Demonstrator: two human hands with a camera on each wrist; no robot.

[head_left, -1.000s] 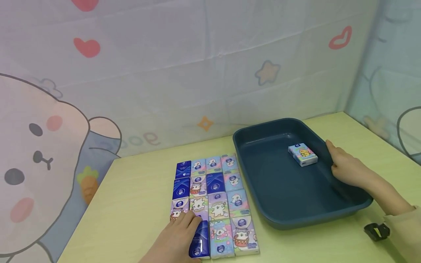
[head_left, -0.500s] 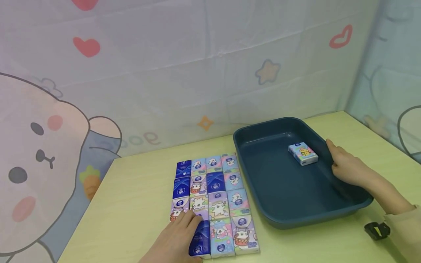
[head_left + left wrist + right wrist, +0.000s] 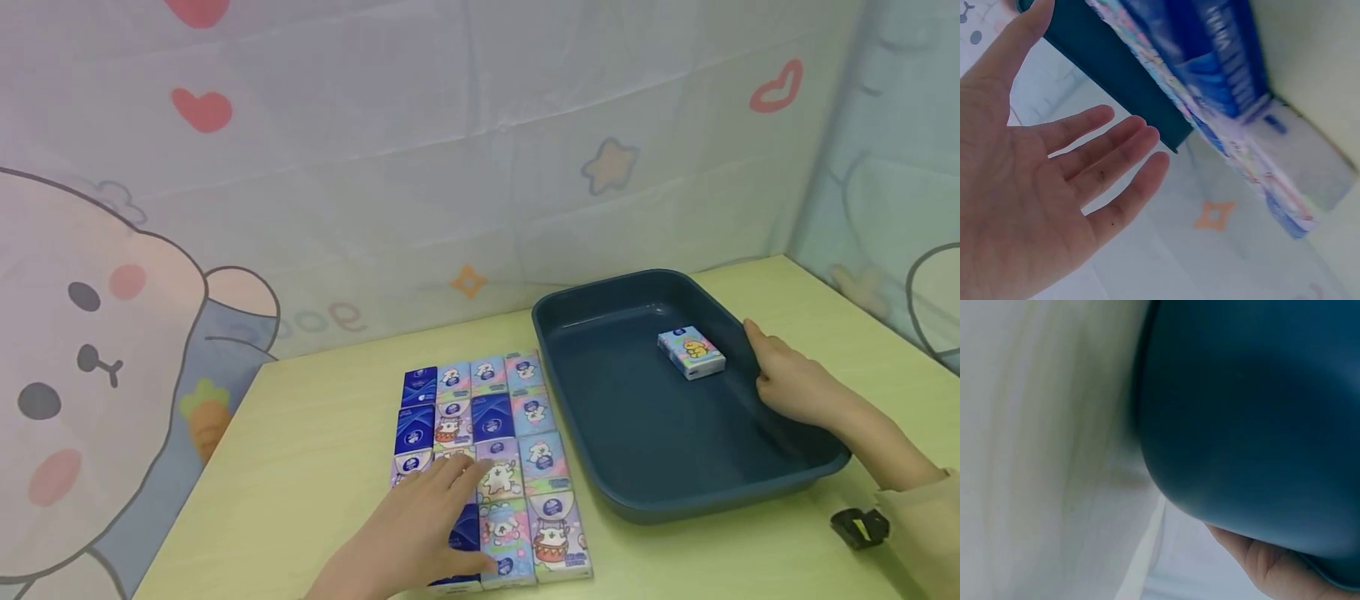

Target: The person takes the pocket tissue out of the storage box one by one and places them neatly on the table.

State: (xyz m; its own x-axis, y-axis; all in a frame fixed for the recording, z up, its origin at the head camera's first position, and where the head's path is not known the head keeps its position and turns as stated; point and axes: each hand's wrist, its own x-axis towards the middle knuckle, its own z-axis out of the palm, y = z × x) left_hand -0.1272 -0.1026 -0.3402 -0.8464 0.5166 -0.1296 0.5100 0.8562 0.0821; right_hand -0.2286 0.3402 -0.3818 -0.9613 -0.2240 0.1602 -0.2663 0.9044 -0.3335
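My left hand [image 3: 408, 529] is over the near-left part of a block of pocket tissue packs [image 3: 491, 417]. Its fingers are spread and hold nothing. In the left wrist view the open palm [image 3: 1029, 181] stands apart from the side of a dark blue pack [image 3: 1210, 56]. Dark blue and cartoon-printed packs lie side by side in rows, some partly hidden by this hand. At the right, my right hand [image 3: 802, 387] grips the right rim of a dark teal tray [image 3: 637, 442]. One cartoon tissue pack [image 3: 692, 352] lies inside the tray, towards its right wall.
The tray stands just right of the packs on a pale yellow-green table [image 3: 315, 433]. A black strap-like object [image 3: 860, 528] is by the right sleeve. Behind the table hangs a printed cloth [image 3: 375, 167] with a bear, hearts and stars.
My left hand has come off the near dark blue pack, spread its fingers and shifted slightly right and up. The right hand, the tray and the packs have stayed put.
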